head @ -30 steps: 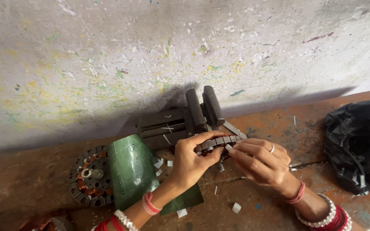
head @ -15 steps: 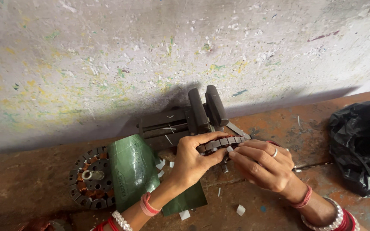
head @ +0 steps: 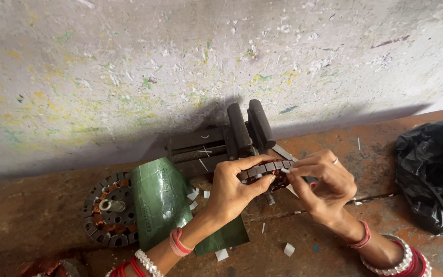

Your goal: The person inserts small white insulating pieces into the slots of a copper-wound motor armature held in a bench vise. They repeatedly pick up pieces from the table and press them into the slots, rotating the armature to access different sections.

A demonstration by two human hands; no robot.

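On the counter [head: 334, 246], head view: left hand [head: 234, 187] curled around a slotted metal ring [head: 265, 172], thumb and fingers closed on its rim, holding it just above the counter in front of the bench vise [head: 221, 141]. Right hand [head: 324, 187] pinched at the ring's right edge, fingertips [head: 289, 177] together on a small white strip; whether they grip the ring itself I cannot tell. Green sheet [head: 162, 205] lies under the left wrist, touching the vise base. Second wound ring with copper coils [head: 109, 209] flat on the counter just left of the sheet. Small white scraps [head: 288, 250] scattered near the wrists. Black plastic bag [head: 434, 172] far right, well apart from both hands
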